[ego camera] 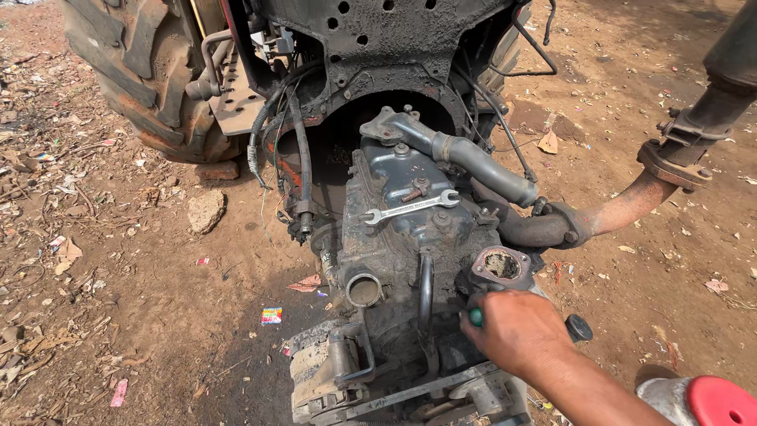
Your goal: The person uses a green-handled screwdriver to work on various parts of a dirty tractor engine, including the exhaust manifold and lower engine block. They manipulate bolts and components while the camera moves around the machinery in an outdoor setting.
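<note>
My right hand (516, 331) is closed around a tool with a green handle (476, 317), pressed against the right side of a greasy engine block (410, 260), just below a round rusty flange opening (501, 266). A silver open-ended spanner (411, 207) lies loose across the top of the engine. An open pipe stub (363, 290) sticks out on the engine's left side. My left hand is out of view.
A rusty exhaust pipe (631, 203) curves away to the right. A large tyre (146, 75) and the tractor's black housing (378, 39) stand behind. A stone (206, 210) and litter lie on the dirt ground. A red-capped grey object (706, 401) sits at bottom right.
</note>
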